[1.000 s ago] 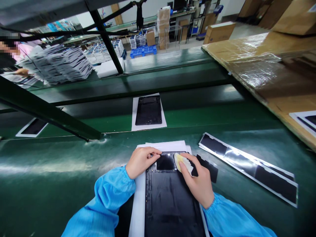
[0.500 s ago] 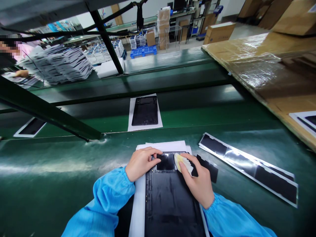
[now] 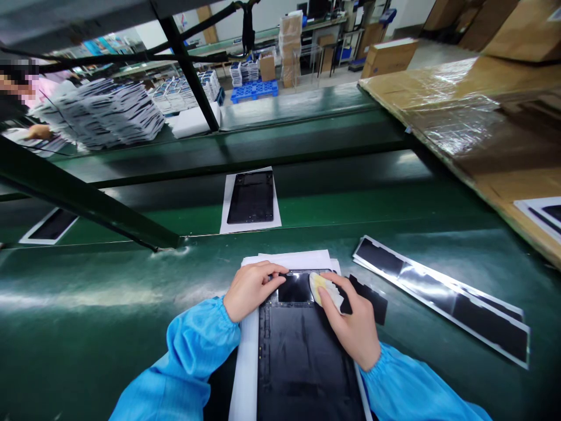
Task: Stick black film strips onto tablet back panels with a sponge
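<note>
A black tablet-like panel (image 3: pixel 307 362) lies on white sheets (image 3: pixel 245 374) in front of me. Across its top end is a shiny black film piece (image 3: pixel 294 287). My left hand (image 3: pixel 254 287) has its thumb and index finger closed at the film's left edge; the fingertips' exact grip is hard to see. Between the thumb and fingers of my right hand (image 3: pixel 353 318) is a folded white and yellowish wiping pad (image 3: pixel 323 289), its edge against the film's right part. A dark film flap (image 3: pixel 372 298) sticks out to the right, partly hidden behind that hand.
Strips of black film on white backing (image 3: pixel 442 298) lie to the right on the green bench (image 3: pixel 131 327). Beyond, a belt (image 3: pixel 315 199) carries another black panel (image 3: pixel 251 197) on paper. A slanted green post (image 3: pixel 87 193) stands left; wrapped cardboard (image 3: pixel 438 99) is at right.
The panels on the far belt have shifted slightly to the left. Both my hands, the pad and the film look almost unmoved.
</note>
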`<state>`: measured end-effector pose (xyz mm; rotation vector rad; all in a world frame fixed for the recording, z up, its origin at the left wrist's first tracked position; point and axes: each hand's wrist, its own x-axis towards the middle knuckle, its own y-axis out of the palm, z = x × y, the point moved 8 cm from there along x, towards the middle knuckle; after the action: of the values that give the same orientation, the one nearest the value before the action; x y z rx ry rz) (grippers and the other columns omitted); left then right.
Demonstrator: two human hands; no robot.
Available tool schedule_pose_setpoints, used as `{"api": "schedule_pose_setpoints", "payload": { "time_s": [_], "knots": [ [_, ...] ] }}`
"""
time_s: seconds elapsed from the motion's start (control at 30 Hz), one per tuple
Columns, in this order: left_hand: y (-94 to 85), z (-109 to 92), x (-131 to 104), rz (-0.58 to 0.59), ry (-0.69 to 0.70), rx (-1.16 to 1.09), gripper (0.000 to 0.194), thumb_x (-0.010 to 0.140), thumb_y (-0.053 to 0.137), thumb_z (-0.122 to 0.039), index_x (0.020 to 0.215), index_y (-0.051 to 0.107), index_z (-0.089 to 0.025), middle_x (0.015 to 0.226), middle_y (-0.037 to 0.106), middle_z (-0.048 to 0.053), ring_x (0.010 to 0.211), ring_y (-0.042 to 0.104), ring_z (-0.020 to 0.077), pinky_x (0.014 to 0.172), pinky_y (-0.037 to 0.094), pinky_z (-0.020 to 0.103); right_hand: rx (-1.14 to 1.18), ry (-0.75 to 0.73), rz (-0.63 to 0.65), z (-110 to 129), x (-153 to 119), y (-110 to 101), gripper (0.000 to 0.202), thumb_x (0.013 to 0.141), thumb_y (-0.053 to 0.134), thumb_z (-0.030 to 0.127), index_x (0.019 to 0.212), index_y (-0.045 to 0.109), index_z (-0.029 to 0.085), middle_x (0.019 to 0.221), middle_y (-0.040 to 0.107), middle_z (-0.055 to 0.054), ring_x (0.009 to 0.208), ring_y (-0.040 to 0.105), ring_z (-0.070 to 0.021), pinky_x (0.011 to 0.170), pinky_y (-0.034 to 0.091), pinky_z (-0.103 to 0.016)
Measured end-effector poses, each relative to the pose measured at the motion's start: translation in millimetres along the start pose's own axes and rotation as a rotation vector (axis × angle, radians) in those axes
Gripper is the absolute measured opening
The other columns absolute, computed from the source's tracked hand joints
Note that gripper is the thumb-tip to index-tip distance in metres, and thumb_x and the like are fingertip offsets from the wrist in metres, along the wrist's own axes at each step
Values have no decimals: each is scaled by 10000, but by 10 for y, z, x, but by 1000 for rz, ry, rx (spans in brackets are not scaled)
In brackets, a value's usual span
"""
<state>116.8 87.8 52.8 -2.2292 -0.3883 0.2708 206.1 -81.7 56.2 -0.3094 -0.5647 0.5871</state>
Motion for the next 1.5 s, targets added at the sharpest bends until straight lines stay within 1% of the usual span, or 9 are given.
{"api": "schedule_pose_setpoints", "payload": {
  "time_s": [0.37,0.63,0.93,1.07,1.23,1.3,1.37,1.43,1.5],
  "knots": [
    [-24,-5,3,-41,30,-44,170,851,650,-128,956,737,-229,792,683,-43,569,547,92,591,408,199,31,14,11,-25,-19,20,145,954,534,242,1092,578,233,980,674,14,814,667,-153,739,492,-191],
    [-17,-2,5,-35,27,-34,170,851,656,-131,965,732,-233,808,682,-46,564,539,86,589,403,198,36,13,18,-25,-4,15,143,958,530,241,1092,578,229,985,670,17,824,663,-143,750,480,-174],
    [-21,-21,-5,-34,31,42,189,833,675,-142,981,728,-247,743,649,-57,552,546,79,582,420,195,21,15,33,-23,-20,30,141,960,523,245,1091,574,234,972,676,27,805,671,-134,720,475,-163],
    [1,-55,-25,-36,43,147,199,830,703,-161,1003,716,-258,742,643,-60,580,573,86,581,428,196,8,18,32,-27,-21,27,141,960,523,256,1089,574,233,978,678,21,805,674,-142,721,479,-174],
    [24,-268,-84,-72,171,480,267,851,714,-252,1110,654,-267,892,652,-20,838,624,165,619,458,226,-13,18,34,-19,-1,30,138,959,510,260,1076,575,227,967,690,7,768,684,-160,672,495,-198],
    [-21,-311,-113,-128,171,642,387,841,727,-300,1200,600,-233,919,631,13,856,606,195,605,466,248,-16,15,38,-7,9,33,140,959,502,262,1072,575,223,960,694,-1,744,686,-170,649,504,-211],
    [-79,-330,-162,-200,180,725,401,863,700,-330,1222,578,-199,920,615,35,823,587,198,606,473,259,-14,21,43,-3,16,34,140,956,498,265,1064,575,220,942,698,-5,712,686,-176,625,511,-221],
    [-54,-372,-242,-210,300,692,254,940,592,-338,1146,611,-192,938,623,43,827,579,184,659,486,260,-10,34,46,-7,20,36,140,956,494,270,1059,573,219,924,700,-7,682,683,-180,606,514,-231],
    [35,-420,-347,-170,474,626,253,1005,455,-338,1083,637,-180,1004,645,57,900,581,191,730,496,281,-11,44,51,-11,23,42,141,957,492,281,1054,574,219,912,701,-10,653,678,-185,595,514,-242]
  ]
}}
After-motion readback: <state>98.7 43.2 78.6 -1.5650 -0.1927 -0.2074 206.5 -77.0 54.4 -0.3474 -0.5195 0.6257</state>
